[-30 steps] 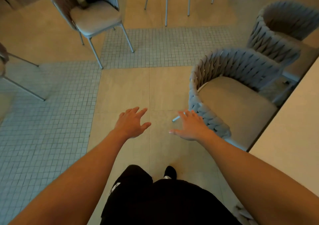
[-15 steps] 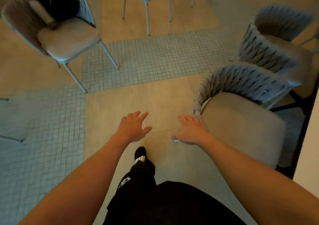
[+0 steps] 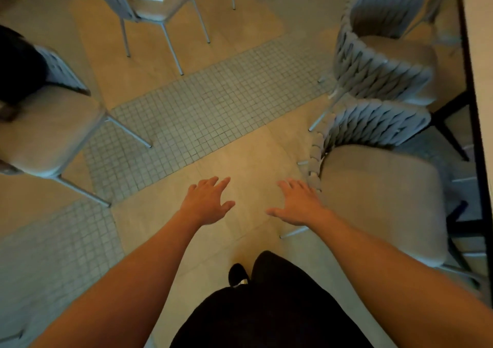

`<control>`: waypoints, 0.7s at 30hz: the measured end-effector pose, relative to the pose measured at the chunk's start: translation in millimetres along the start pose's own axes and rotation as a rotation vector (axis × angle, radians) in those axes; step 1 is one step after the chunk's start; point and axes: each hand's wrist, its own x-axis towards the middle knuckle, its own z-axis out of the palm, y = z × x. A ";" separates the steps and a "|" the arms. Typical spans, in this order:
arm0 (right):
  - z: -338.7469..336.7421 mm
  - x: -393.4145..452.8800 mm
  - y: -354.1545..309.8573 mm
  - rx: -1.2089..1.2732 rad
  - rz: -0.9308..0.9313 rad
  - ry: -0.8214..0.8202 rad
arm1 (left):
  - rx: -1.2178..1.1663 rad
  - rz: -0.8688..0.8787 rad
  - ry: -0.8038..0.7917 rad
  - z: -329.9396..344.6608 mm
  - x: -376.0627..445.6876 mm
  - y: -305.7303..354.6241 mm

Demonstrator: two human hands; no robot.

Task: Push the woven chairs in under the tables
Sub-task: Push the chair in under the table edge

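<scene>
1. The near grey rope-woven armchair with beige seat cushion (image 3: 378, 203) stands partly under the pale worktop with black edge (image 3: 477, 123) at right; the woven back projects into the aisle.
2. A second grey woven armchair (image 3: 384, 62) sits just beyond; a skewed push risks the two backs colliding.
3. Left hand (image 3: 206, 203) and right hand (image 3: 297, 204) are spread, holding nothing; the right hand is just beside the weave, contact uncertain.
4. The chair's legs may catch the black worktop legs (image 3: 448, 131).

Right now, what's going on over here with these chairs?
A person stands beside the nearer grey woven chair with a beige seat, both hands spread and holding nothing. The right hand hovers by its woven edge; contact is unclear. The left hand is over bare floor. A second woven chair sits beyond, along the pale table edge.
</scene>
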 end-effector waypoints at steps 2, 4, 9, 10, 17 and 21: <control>-9.5 12.8 -1.2 0.030 0.041 0.006 | 0.028 0.042 -0.006 -15.7 23.6 -3.9; -18.1 24.6 0.2 0.059 0.071 0.025 | 0.045 0.077 -0.007 -29.8 46.3 -6.0; -34.2 59.6 14.5 0.115 0.162 0.054 | 0.117 0.198 -0.027 -59.4 111.8 -2.3; -39.6 68.3 18.9 0.127 0.185 0.070 | 0.138 0.221 -0.032 -66.9 128.4 -0.1; -66.2 104.1 46.8 0.258 0.348 0.125 | 0.253 0.387 -0.113 -104.0 219.9 30.4; -77.8 110.7 60.5 0.335 0.426 0.147 | 0.307 0.492 -0.131 -124.8 263.9 58.0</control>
